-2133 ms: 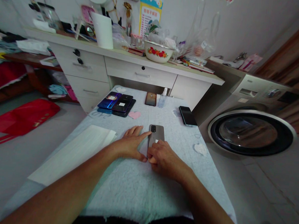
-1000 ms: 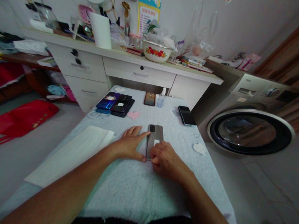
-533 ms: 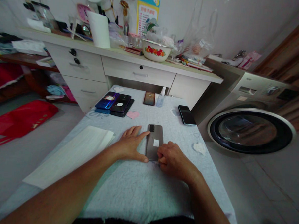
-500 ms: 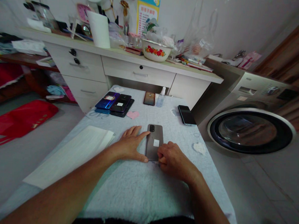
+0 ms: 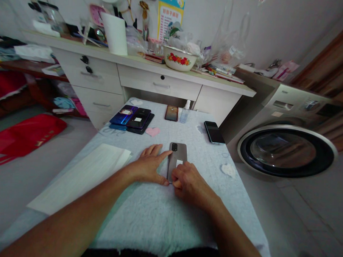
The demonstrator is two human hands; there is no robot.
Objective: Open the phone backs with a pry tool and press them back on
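A grey smartphone [image 5: 173, 159] lies face down in front of me, its camera block at the upper left and a white sticker [image 5: 179, 163] on its back. My left hand [image 5: 149, 166] rests with spread fingers along the phone's left side; a fingertip meets the edge near the camera, and the thumb is at the lower left corner. My right hand [image 5: 190, 182] is closed, with curled fingers pressed on the phone's lower right part, covering some of the sticker. Whatever those fingers may hold is hidden.
Stacked phones [image 5: 132, 118] lie at the back left. A brown-backed phone [image 5: 171, 113] and a spray bottle [image 5: 184, 113] stand further back, a black phone [image 5: 213, 132] right. White paper [image 5: 84, 177] lies left on the cloth-covered table [image 5: 144, 226]. A washing machine [image 5: 286, 110] flanks the right.
My right hand has slid left across the phone's lower part, and now hides part of the sticker and the lower right corner. My left hand and the phone have stayed in place.
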